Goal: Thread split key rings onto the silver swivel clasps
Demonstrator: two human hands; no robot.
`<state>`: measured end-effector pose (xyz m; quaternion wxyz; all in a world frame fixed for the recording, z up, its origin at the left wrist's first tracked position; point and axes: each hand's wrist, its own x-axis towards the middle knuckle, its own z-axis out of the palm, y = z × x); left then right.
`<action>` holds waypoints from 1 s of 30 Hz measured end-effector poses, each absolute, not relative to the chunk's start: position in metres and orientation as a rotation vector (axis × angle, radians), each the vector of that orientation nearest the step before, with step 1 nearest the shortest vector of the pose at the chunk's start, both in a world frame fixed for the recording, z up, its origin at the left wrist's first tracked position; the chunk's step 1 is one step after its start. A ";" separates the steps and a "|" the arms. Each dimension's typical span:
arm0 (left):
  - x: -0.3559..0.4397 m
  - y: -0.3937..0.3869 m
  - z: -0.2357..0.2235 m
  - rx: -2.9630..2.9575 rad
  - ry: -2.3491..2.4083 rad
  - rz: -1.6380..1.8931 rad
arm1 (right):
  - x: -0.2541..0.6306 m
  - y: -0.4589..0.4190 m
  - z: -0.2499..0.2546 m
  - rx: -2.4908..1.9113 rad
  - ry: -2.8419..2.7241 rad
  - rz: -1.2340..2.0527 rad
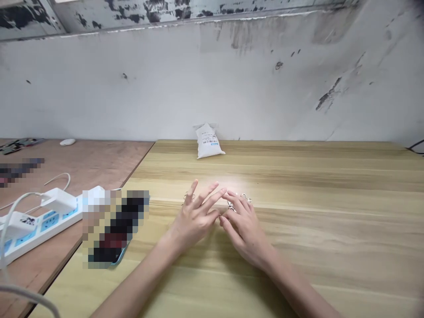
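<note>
My left hand [197,218] is over the wood-grain table, its outer fingers stretched out and the finger nearest my right hand bent into a pinch. What that pinch holds is too small and too covered to name. My right hand [243,227] meets it at the fingertips, its fingers curled round a small silver metal clasp [231,206]. Beyond the right knuckles lie small silver rings [246,198], partly covered by the hand. More silver metal rings [185,197] show behind the left little finger.
A white labelled packet [210,141] stands near the wall. To my left lies a phone-like thing [119,229], blurred out. A white power strip [43,227] with plugged-in chargers and cables rests on the brown table [109,161], beside a small white object [67,141].
</note>
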<state>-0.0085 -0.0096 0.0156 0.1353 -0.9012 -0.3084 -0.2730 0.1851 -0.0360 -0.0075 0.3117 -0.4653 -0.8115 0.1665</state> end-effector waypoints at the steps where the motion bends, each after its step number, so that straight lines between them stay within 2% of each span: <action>1: -0.008 -0.010 0.016 -2.607 -0.881 -0.757 | 0.189 -0.034 -0.008 -1.217 -2.159 0.396; 8: -0.023 -0.028 0.018 -2.779 -1.099 -0.731 | 0.230 -0.019 -0.002 -1.225 -2.162 0.142; 13: -0.043 -0.036 0.010 -2.829 -1.249 -0.687 | 0.225 -0.020 -0.008 -1.177 -2.263 0.072; 17: -0.060 -0.020 0.012 -2.639 -1.558 -0.620 | 0.218 -0.023 -0.014 -1.155 -2.286 0.020; 23: -0.063 0.000 0.009 -2.529 -1.521 -0.445 | 0.215 -0.023 -0.017 -1.167 -2.255 -0.035; 30: -0.060 0.003 0.009 -2.621 -1.631 -0.506 | 0.213 -0.020 -0.021 -1.203 -2.209 -0.056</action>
